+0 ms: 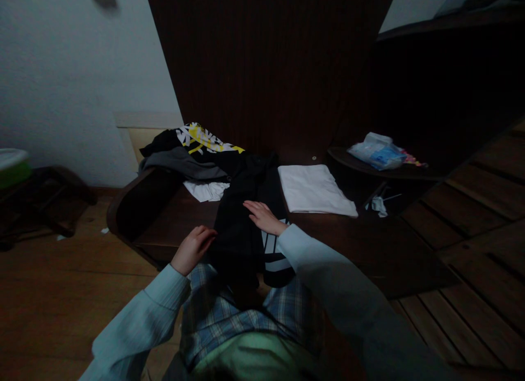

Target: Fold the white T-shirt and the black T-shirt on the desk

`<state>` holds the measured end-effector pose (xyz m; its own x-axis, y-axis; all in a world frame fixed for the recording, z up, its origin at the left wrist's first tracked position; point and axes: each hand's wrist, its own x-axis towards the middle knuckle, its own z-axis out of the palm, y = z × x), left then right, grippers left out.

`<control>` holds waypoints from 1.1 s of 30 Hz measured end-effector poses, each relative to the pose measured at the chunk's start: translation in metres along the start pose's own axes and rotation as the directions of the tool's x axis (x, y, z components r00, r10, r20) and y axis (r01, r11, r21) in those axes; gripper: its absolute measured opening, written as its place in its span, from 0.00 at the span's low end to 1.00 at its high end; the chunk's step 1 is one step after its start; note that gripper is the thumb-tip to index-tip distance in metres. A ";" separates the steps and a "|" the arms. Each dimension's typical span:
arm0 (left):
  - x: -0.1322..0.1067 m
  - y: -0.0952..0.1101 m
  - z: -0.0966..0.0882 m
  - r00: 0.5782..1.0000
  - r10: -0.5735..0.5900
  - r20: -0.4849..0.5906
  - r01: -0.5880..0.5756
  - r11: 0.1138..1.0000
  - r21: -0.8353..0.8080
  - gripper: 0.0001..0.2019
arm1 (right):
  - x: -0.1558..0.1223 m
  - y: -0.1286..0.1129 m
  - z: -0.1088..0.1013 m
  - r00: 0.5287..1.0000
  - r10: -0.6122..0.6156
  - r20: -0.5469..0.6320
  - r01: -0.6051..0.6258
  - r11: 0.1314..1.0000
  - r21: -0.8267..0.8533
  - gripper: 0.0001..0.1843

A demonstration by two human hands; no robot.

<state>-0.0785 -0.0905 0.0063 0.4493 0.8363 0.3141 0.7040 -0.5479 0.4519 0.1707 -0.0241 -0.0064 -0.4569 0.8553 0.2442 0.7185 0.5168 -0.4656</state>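
Note:
A pair of black trousers (238,228) lies stretched out on the dark wooden bench, its legs hanging towards me over the front edge. White-and-grey striped patches (274,250) show on the right leg. My right hand (264,217) rests flat on the cloth, palm down with fingers stretched out to the left. At the left edge of the trousers is my left hand (193,250), its fingers bent and held together with the tips on the fabric. The thumb of that hand is mostly hidden.
A folded white cloth (315,189) lies right of the trousers. On the left, dark and grey clothes (180,162) with a yellow-and-white print are heaped, a white cloth (207,191) below. A plastic packet (377,151) sits on a side shelf. A dark stool (45,189) stands far left.

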 end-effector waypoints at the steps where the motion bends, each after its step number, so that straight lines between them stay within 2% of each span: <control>1: 0.000 0.001 0.001 1.000 0.003 0.000 -0.003 1.000 0.016 0.11 | 0.000 0.000 0.000 1.000 0.002 0.006 -0.002 1.000 -0.004 0.25; 3: 0.001 0.004 0.000 1.000 -0.006 -0.007 0.007 0.998 0.070 0.11 | 0.000 0.000 -0.002 1.000 -0.001 -0.019 0.001 1.000 0.013 0.24; 6: 0.006 0.014 -0.003 1.000 -0.007 -0.027 0.011 0.986 0.168 0.09 | -0.001 -0.001 -0.007 0.984 0.052 -0.169 -0.044 0.998 0.054 0.18; 8: 0.013 0.024 -0.003 0.999 0.041 -0.014 -0.038 0.985 0.166 0.09 | -0.003 -0.004 -0.012 0.942 0.184 -0.282 -0.176 0.983 0.052 0.13; 10: 0.022 0.036 0.002 0.992 0.124 0.033 -0.127 0.986 0.111 0.09 | -0.005 -0.010 -0.017 0.886 0.335 -0.320 -0.354 0.935 -0.002 0.10; 11: 0.028 0.041 0.006 0.983 0.170 0.064 -0.174 0.982 0.078 0.10 | -0.007 -0.014 -0.019 0.868 0.391 -0.305 -0.425 0.904 -0.051 0.11; 13: 0.038 0.049 0.017 0.961 0.247 0.121 -0.251 0.968 0.017 0.11 | -0.010 -0.022 -0.024 0.864 0.451 -0.223 -0.491 0.852 -0.182 0.16; 17: 0.050 0.053 0.038 0.936 0.302 0.183 -0.297 0.953 -0.053 0.13 | -0.018 -0.034 -0.033 0.900 0.436 0.017 -0.395 0.831 -0.391 0.22; 20: 0.051 0.050 0.046 0.938 0.306 0.163 -0.295 0.951 -0.087 0.14 | -0.026 -0.040 -0.040 0.896 0.421 0.138 -0.317 0.827 -0.464 0.21; 25: 0.047 0.048 0.049 0.954 0.279 0.111 -0.264 0.955 -0.134 0.19 | -0.028 -0.046 -0.047 0.884 0.425 0.194 -0.287 0.821 -0.493 0.19; 29: 0.046 0.051 0.048 0.960 0.259 0.106 -0.241 0.958 -0.158 0.20 | -0.023 -0.045 -0.047 0.863 0.451 0.227 -0.327 0.842 -0.428 0.17; 33: 0.045 0.053 0.046 0.964 0.243 0.104 -0.223 0.959 -0.176 0.17 | -0.018 -0.043 -0.047 0.862 0.455 0.226 -0.363 0.863 -0.352 0.16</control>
<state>0.0044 -0.0807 0.0057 0.6619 0.6752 0.3256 0.4783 -0.7149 0.5101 0.1723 -0.0601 0.0491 -0.1856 0.9634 -0.1934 0.9703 0.1487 -0.1906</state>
